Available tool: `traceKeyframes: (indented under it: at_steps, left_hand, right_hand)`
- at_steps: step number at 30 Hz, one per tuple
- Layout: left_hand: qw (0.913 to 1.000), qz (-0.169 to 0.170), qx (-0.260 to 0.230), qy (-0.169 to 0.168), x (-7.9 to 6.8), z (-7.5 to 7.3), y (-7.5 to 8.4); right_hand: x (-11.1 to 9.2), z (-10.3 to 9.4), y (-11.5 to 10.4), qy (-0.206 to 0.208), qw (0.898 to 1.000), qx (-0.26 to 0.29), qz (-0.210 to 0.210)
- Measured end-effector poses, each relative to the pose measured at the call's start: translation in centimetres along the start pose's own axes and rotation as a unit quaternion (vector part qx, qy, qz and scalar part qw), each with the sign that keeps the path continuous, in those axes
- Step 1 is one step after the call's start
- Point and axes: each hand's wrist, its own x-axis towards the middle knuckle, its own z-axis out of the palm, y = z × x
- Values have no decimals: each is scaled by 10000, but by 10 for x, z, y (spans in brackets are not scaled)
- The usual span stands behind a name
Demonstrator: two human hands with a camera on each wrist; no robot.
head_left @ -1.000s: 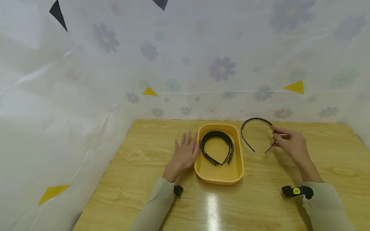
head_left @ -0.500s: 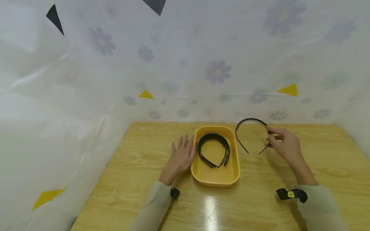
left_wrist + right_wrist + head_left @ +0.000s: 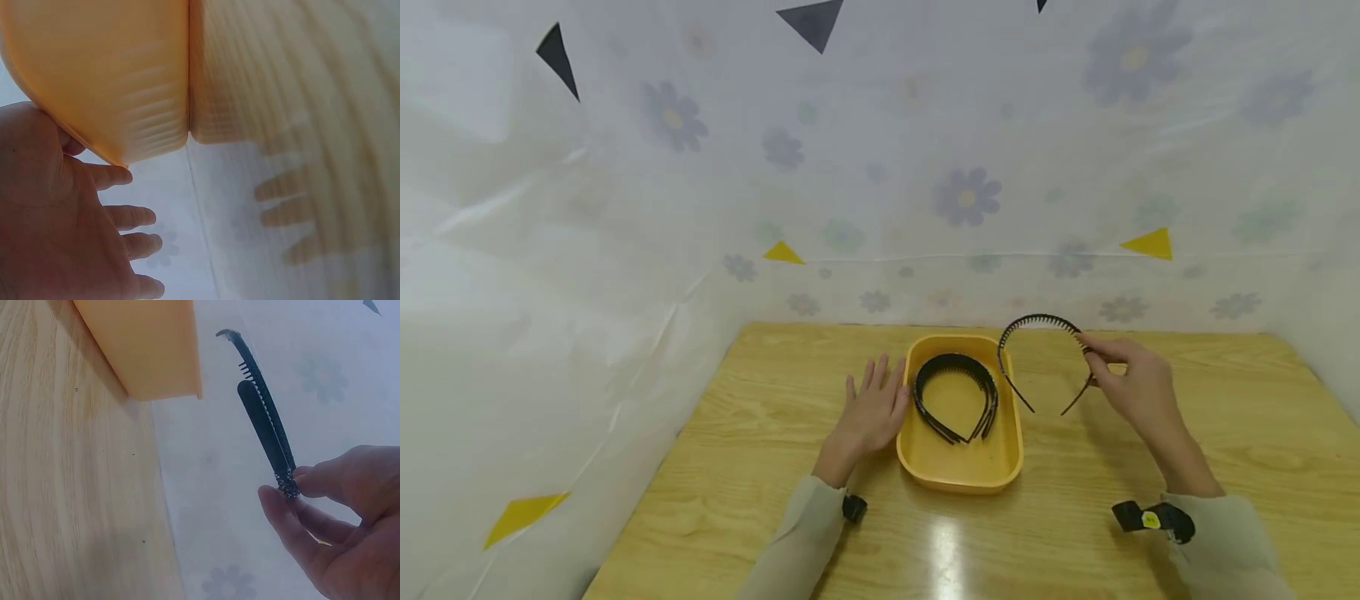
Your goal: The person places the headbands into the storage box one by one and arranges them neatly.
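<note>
A black toothed headband (image 3: 1040,318) is pinched at its right arm between the thumb and fingers of my right hand (image 3: 1138,387), raised above the table. The right wrist view shows glittery decoration on the headband (image 3: 265,412) near the fingertips. Left of it, a yellow plastic basin (image 3: 958,479) holds several black headbands (image 3: 953,363) stacked together. My left hand (image 3: 868,417) rests against the basin's left side with its fingers extended. In the left wrist view, the thumb side of that hand (image 3: 69,206) touches the basin's rim (image 3: 69,132).
The basin stands on a wood-grain table (image 3: 760,400). Behind it rises a white flowered sheet (image 3: 880,167) with yellow and black triangles. A wrist camera strap (image 3: 1152,520) sits at the right sleeve.
My right hand has carried the headband left, so that its left side now overlaps the basin's right rim in the head view. The left hand has stayed at the basin.
</note>
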Motion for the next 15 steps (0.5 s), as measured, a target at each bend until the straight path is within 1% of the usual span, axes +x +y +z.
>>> traceKeyframes:
  at_steps: [3,10,15]
  left_hand:
    - [10000,-9,41,-12,0,1,0]
    - [9999,46,71,53,4,2,1]
    - [10000,45,65,24,6,1,3]
  right_hand:
    - [0,3,-2,6,10000,-37,-47]
    - [1,9,-12,99,9993,213,-281]
    - [1,16,-17,155,9991,186,-346]
